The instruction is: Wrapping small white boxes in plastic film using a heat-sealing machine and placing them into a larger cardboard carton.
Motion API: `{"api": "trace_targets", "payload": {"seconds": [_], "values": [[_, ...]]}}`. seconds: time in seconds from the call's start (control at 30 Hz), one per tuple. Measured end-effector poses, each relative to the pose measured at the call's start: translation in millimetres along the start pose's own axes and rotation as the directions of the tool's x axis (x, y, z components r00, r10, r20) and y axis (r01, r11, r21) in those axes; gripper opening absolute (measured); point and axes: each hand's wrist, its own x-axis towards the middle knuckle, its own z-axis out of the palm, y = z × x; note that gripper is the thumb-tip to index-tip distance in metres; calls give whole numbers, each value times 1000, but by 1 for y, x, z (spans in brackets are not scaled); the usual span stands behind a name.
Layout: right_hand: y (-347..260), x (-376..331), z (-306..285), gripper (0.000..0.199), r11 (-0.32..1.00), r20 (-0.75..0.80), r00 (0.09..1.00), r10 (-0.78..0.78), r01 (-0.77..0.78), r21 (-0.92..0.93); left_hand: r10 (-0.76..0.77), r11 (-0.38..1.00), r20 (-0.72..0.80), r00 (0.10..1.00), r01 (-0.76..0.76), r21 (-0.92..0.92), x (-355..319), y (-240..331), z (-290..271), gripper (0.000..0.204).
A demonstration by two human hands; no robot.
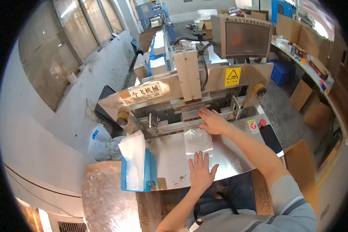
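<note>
Pale grey, this short-sleeved shirt, and there's a dark stripe crossing the right sleeve! Dark blue trousers next, a narrow black strap lying over them, while left hand and right hand are both bare.

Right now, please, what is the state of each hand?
Left hand: open, fingers flat on the near end of the clear bag.
Right hand: open, at the bag's far end; any grip cannot be told.
</note>
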Motion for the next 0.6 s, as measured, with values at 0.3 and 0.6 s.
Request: {"api": "trace_targets", "payload": {"seconds": [0.3,0.6], "values": [[-1,-3,-2,60,1000,-28,999,31,-31,0,0,1000,-23,1000,1,13,-1,6,-2,66],[2,12,-21,53,998,-36,998,51,-52,-22,-43,990,-30,999,38,-137,-4,5,-1,60]]}}
